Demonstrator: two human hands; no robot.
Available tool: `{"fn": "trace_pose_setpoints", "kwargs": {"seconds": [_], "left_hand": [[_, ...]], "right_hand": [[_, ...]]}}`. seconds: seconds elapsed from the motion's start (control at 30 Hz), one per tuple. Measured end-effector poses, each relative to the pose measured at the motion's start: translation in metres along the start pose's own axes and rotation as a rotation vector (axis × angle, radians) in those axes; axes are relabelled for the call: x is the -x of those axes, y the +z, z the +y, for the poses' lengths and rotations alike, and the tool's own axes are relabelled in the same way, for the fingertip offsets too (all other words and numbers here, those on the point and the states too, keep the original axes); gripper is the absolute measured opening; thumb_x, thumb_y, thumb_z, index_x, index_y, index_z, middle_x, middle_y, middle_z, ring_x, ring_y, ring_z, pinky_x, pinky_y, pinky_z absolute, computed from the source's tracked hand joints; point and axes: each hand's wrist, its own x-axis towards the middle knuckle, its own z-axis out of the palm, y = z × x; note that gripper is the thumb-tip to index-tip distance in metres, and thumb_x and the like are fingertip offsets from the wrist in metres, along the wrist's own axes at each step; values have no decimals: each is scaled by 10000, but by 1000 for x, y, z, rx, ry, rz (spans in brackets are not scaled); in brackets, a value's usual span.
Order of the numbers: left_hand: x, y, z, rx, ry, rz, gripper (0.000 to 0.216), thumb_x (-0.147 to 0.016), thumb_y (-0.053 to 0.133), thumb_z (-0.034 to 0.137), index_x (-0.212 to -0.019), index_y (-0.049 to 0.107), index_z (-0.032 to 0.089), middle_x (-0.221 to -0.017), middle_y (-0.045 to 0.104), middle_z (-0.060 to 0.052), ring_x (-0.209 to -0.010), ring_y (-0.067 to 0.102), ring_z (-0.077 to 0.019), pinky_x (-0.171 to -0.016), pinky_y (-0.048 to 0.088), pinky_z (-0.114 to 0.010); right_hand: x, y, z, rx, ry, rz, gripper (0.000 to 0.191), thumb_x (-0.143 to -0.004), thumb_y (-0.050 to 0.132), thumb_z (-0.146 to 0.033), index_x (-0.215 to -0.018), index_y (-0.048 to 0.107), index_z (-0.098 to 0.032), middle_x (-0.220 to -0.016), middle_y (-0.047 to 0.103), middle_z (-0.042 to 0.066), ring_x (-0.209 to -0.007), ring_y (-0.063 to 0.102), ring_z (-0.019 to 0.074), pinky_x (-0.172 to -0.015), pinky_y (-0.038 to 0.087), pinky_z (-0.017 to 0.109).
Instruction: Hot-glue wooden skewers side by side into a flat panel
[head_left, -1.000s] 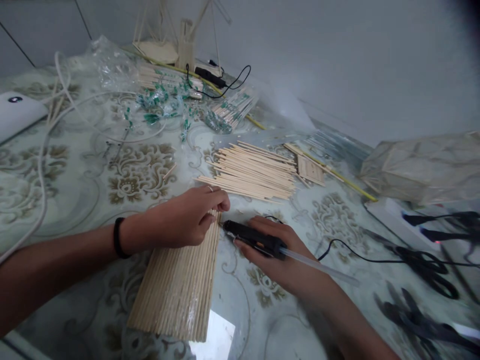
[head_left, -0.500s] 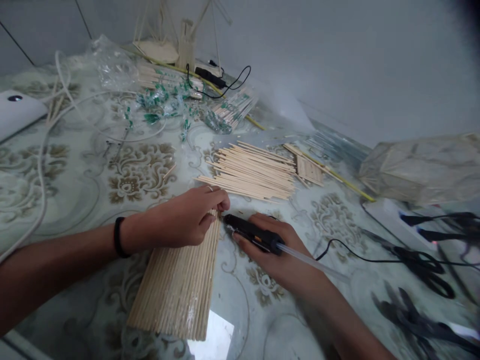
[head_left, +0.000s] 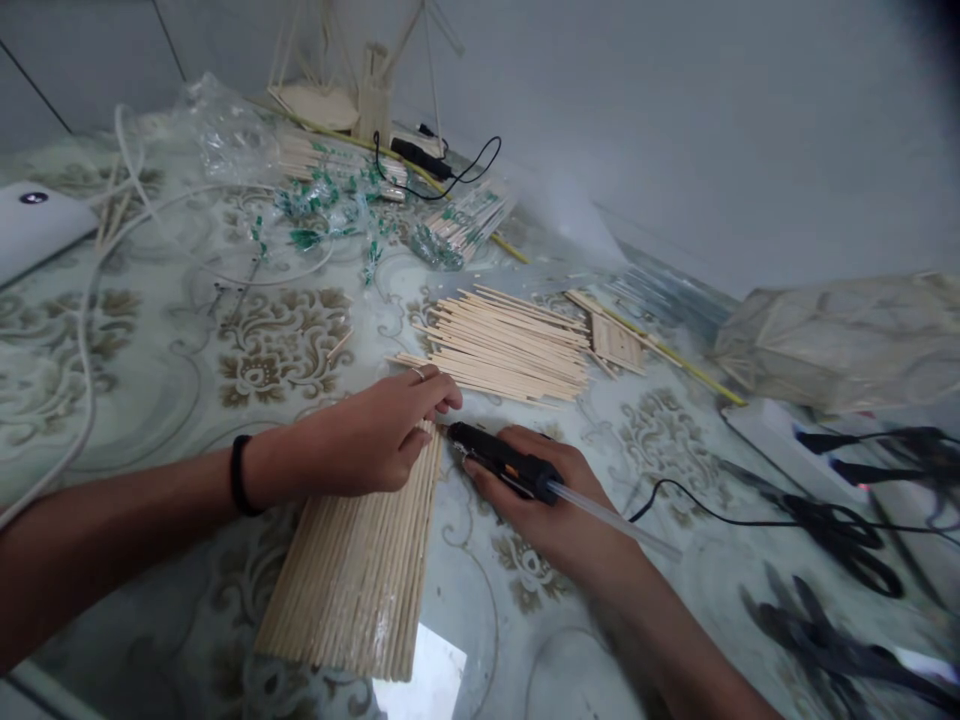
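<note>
A flat panel of thin wooden sticks [head_left: 358, 580] laid side by side rests on the patterned table in front of me. My left hand [head_left: 375, 435] lies on its far end with the fingers curled and pressing down on the sticks. My right hand [head_left: 551, 505] is wrapped round a black glue gun [head_left: 504, 462], whose nozzle touches the panel's far right corner by my left fingertips. A clear glue stick [head_left: 615, 520] pokes out of the gun's back. A loose pile of sticks [head_left: 510, 345] lies just beyond both hands.
Black scissors [head_left: 832, 525] and black cables lie at the right, near a white power strip [head_left: 787, 440]. A plastic-wrapped stick model [head_left: 847, 340] sits at far right. Bagged sticks [head_left: 457, 225], white cables and a stick structure [head_left: 352, 90] fill the back; a white device [head_left: 37, 225] sits far left.
My right hand has slid the glue gun slightly left and forward toward the panel's corner. My left hand has stayed on the panel.
</note>
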Motion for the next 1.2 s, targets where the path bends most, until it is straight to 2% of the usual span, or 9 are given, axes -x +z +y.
{"fn": "trace_pose_setpoints", "kwargs": {"seconds": [0.37, 0.53, 0.73, 0.87, 1.0, 1.2], "left_hand": [[1, 2, -3, -8, 21, 10, 280, -887, 503, 28, -1123, 521, 177, -1119, 644, -86, -1053, 627, -209, -932, 529, -355], [0, 1, 0, 8, 4, 2, 272, -880, 513, 28, -1101, 517, 186, -1118, 646, -83, -1052, 629, -209, -932, 531, -356], [0, -1, 0, 20, -21, -23, 232, -913, 507, 64, -1120, 529, 168, -1109, 644, -87, -1042, 622, -203, -941, 522, -356], [1, -2, 0, 21, -58, -44, 235, -931, 508, 91, -1148, 527, 180, -1135, 641, -86, -1052, 627, -202, -945, 518, -359], [1, -3, 1, -4, -45, -43, 242, -919, 500, 79, -1134, 523, 188, -1123, 645, -78, -1041, 635, -201, -933, 522, -358], [1, -2, 3, -50, -35, -33, 275, -915, 490, 58, -1144, 524, 205, -1143, 638, -61, -1079, 626, -194, -971, 505, -353]], "right_hand": [[0, -3, 2, -18, -10, -16, 349, -918, 674, -359, -680, 454, -230, -665, 518, -31, -605, 514, 149, -577, 355, 296], [1, -7, 0, -35, -30, -62, 294, -937, 667, -368, -714, 544, -223, -695, 538, -21, -624, 542, 154, -611, 394, 311], [3, -9, 5, -29, -124, -77, 210, -942, 678, -331, -769, 622, -226, -736, 583, -4, -691, 582, 172, -653, 424, 317], [2, -12, 6, -52, -130, -140, 191, -933, 706, -343, -797, 661, -217, -778, 618, 2, -722, 598, 169, -657, 432, 307], [2, -19, 4, -89, -156, -240, 252, -927, 715, -320, -727, 608, -208, -739, 575, -19, -703, 563, 153, -645, 412, 293], [1, -23, 2, -113, -148, -234, 307, -932, 704, -326, -693, 549, -212, -707, 534, -29, -692, 543, 152, -639, 404, 289]]}}
